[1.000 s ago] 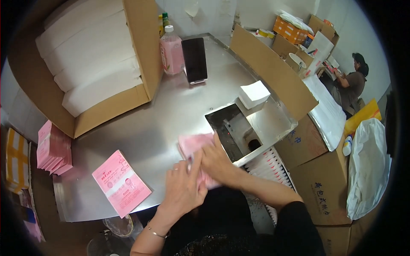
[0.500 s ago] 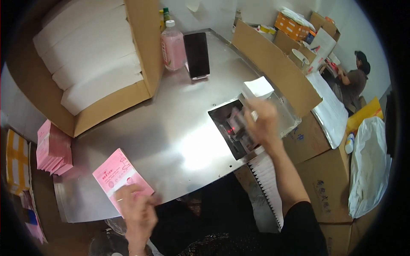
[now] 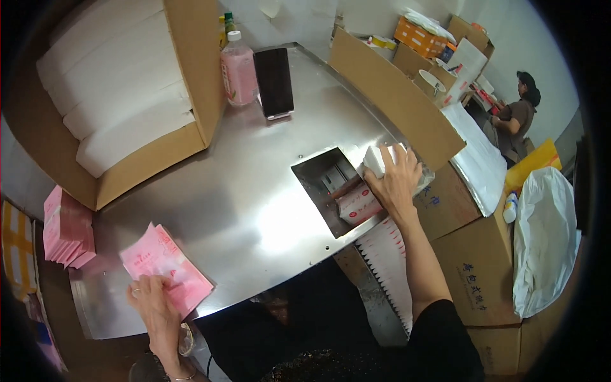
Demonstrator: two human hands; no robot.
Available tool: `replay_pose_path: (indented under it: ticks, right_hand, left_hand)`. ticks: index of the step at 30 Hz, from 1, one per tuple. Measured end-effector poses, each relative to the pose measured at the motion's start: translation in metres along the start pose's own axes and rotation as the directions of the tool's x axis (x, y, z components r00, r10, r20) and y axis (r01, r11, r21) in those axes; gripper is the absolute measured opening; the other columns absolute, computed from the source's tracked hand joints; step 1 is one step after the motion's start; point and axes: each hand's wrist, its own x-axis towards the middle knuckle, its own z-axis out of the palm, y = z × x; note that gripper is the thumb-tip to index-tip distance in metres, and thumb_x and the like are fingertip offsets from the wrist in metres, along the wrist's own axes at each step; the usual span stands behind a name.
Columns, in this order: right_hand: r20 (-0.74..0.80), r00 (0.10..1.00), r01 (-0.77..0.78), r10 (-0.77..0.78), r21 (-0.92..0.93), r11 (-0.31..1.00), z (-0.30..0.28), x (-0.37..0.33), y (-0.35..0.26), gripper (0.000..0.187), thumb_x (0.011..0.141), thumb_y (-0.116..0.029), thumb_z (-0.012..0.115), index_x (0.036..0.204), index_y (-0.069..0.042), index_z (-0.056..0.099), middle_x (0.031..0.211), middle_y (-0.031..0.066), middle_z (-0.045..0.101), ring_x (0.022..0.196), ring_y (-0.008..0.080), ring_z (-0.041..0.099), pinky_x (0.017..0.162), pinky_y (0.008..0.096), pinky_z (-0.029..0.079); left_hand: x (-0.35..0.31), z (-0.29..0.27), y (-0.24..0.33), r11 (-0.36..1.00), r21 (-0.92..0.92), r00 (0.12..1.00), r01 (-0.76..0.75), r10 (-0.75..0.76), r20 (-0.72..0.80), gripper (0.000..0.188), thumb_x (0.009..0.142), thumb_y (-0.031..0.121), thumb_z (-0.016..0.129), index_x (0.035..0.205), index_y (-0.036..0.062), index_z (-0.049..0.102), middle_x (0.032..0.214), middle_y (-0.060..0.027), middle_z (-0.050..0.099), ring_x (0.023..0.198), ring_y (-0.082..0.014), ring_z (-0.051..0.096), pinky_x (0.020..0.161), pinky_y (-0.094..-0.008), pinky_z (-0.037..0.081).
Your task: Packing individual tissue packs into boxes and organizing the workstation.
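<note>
Left hand [image 3: 153, 304] pressed flat on our pink packets [image 3: 167, 268], ungrasped | right hand [image 3: 396, 180] grips white stack [image 3: 380, 159] beside table recess [image 3: 321, 173]

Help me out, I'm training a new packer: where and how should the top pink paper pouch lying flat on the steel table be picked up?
Take the top pink paper pouch at its near corner, which seems to overhang the steel table edge beside the left hand. It lies flat, so coming from the person's side, with fingers pinching above and below, likely works better than a top-down grab.

Bright overhead light glares off the steel table [image 3: 254, 210] — fisheye edges bend, darken.
</note>
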Motion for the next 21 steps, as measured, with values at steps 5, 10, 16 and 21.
replay_pose_path:
  ticks: [5, 10, 16, 21]
  right_hand:
    - [0.098, 0.995, 0.007, -0.017, 0.105, 0.994, -0.004, 0.001, -0.005, 0.025, 0.085, -0.024, 0.067, 0.102, -0.007, 0.072, 0.104, 0.0117, 0.062, 0.102, 0.0314, 0.056, 0.084, 0.0471, 0.044]
    - [0.023, 1.0, 0.009, -0.01, 0.067, 0.998, -0.002, 0.005, 0.0, 0.019, 0.088, -0.02, 0.062, 0.087, -0.004, 0.073, 0.092, 0.0107, 0.063, 0.095, 0.0293, 0.057, 0.081, 0.0464, 0.043]
    - [-0.027, 0.998, 0.052, -0.048, 0.162, 0.985, -0.002, 0.002, 0.006, 0.021, 0.083, -0.011, 0.063, 0.1, -0.004, 0.072, 0.093, 0.0112, 0.063, 0.094, 0.0314, 0.057, 0.08, 0.0454, 0.044]
    - [-0.154, 0.942, 0.337, -0.3, 0.424, 0.841, -0.019, -0.021, -0.05, 0.035, 0.081, -0.001, 0.062, 0.115, 0.004, 0.063, 0.114, 0.0199, 0.063, 0.102, 0.0369, 0.061, 0.091, 0.0554, 0.044]
  left_hand:
    - [0.022, -0.014, 0.058, 0.969, -0.197, 0.983, -0.147, 0.122, -0.137, 0.021, 0.077, -0.005, 0.06, 0.096, 0.0038, 0.058, 0.094, -0.0139, 0.051, 0.091, -0.0341, 0.051, 0.087, -0.0439, 0.04]
    - [0.035, 0.047, 0.117, 0.851, -0.36, 0.922, -0.384, 0.375, -0.096, 0.022, 0.078, -0.002, 0.062, 0.099, 0.004, 0.061, 0.093, -0.0149, 0.052, 0.086, -0.0331, 0.051, 0.076, -0.0442, 0.041]
    - [0.04, 0.058, 0.122, 0.876, -0.354, 0.944, -0.328, 0.32, -0.083, 0.01, 0.086, 0.002, 0.062, 0.095, 0.0017, 0.058, 0.088, -0.0162, 0.053, 0.085, -0.0333, 0.052, 0.074, -0.0434, 0.041]
    - [0.041, 0.067, 0.146, 0.791, -0.396, 0.877, -0.466, 0.472, -0.088, 0.025, 0.081, 0.007, 0.067, 0.104, -0.0009, 0.059, 0.103, -0.0189, 0.055, 0.096, -0.0353, 0.054, 0.077, -0.0433, 0.044]
